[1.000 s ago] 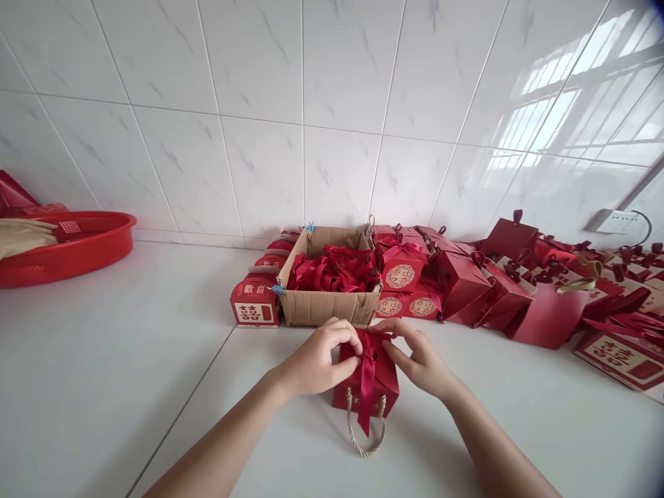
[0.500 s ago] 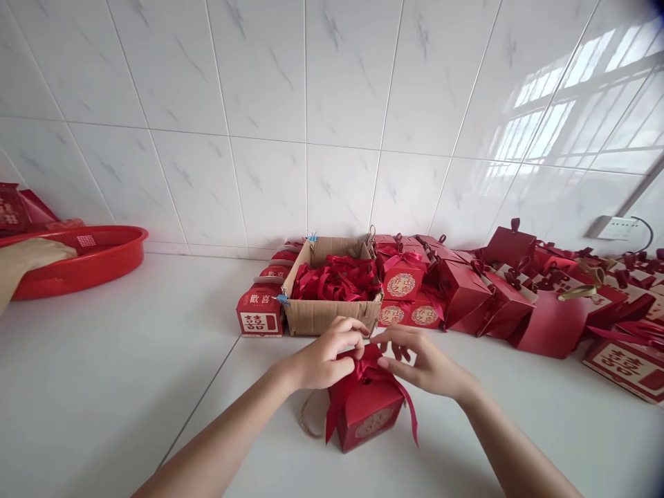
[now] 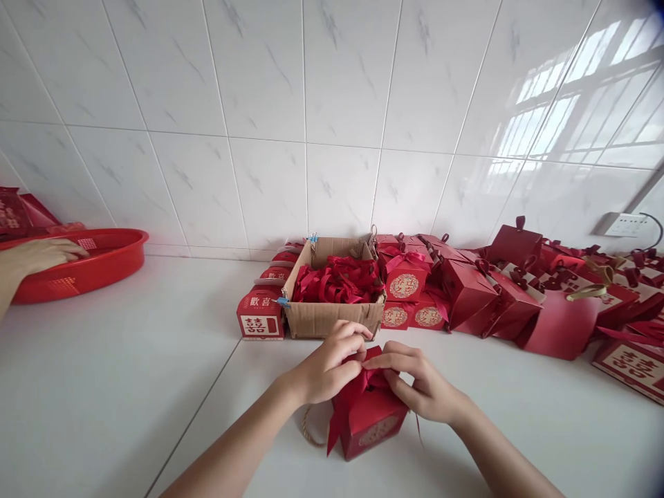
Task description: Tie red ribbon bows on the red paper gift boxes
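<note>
A red gift box (image 3: 376, 425) with a round gold pattern stands in front of me. Dark red ribbon (image 3: 341, 416) is looped into a bow on its top, with one tail hanging down the left side. My left hand (image 3: 335, 366) pinches the bow from the left, thumb against forefinger. From the other side my right hand (image 3: 422, 387) closes its fingertips on the ribbon, partly covering the knot. A twisted gold cord handle (image 3: 310, 430) curves out at the box's left side.
Behind the hands sits a cardboard box (image 3: 332, 319) full of red ribbons. Red gift boxes (image 3: 407, 273) are piled to the right, and others (image 3: 261, 315) stand left of it. At far left, another person's hand (image 3: 39, 259) reaches into a red plastic basket (image 3: 117, 261).
My right hand has moved down and left onto the bow, its fingers closing on the ribbon. The right ribbon tail has shifted behind that hand. The other person's hand has shifted slightly at the basket.
</note>
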Tool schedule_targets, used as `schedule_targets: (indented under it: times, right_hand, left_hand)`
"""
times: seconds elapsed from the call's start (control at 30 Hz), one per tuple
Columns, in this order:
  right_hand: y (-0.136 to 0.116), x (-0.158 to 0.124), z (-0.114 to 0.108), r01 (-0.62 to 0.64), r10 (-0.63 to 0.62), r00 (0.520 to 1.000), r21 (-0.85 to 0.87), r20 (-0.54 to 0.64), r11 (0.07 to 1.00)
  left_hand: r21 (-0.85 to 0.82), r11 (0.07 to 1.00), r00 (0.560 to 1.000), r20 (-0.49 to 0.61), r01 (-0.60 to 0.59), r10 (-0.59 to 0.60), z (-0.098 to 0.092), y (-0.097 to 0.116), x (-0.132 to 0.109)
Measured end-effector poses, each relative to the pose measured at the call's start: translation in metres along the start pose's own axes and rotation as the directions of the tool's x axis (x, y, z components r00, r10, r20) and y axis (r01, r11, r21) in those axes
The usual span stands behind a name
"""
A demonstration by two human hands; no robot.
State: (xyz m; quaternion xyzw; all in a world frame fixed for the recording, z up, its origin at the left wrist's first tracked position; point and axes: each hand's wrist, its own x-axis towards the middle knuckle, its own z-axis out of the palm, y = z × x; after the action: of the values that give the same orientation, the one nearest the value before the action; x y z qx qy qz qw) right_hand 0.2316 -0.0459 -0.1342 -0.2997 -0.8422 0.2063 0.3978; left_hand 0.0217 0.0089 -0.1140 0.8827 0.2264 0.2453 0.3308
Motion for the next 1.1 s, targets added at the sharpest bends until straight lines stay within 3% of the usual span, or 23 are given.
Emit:
schedule_targets:
  times: [0.33,0.53,0.67,0.97,1.1]
  right_hand:
    - [-0.0036,-0.0007,-0.0029,0.043,-0.031,0.983,-0.06,0.183,0.997]
    - [-0.0008,-0.0033,-0.0027,0.031,-0.023,0.991,-0.056,0.133,0.998]
    - [0.001,-0.0051,-0.0011,0.036,-0.028,0.991,-0.056,0.133,0.998]
    - [-0.0048,-0.0048,-0.0068,0.059,-0.038,0.977,-0.093,0.209,0.994]
    - [-0.0022,-0.0087,-0.0049,0.017,-0.015,0.991,-0.019,0.13,1.0]
  left_hand:
    - [0.055,0.996,0.991,-0.116,0.068,-0.061,-0.0056,-0.0009,-0.0042]
    - [-0.221,0.96,0.983,-0.026,0.171,-0.181,-0.003,-0.0026,-0.0059]
    - [-0.33,0.923,0.98,0.052,0.196,-0.19,-0.0037,-0.0033,-0.005]
    - [-0.246,0.943,0.972,-0.009,0.224,-0.233,-0.0042,-0.0083,-0.0045]
    - [-0.282,0.944,0.983,-0.02,0.172,-0.185,-0.0022,-0.0013,-0.0059]
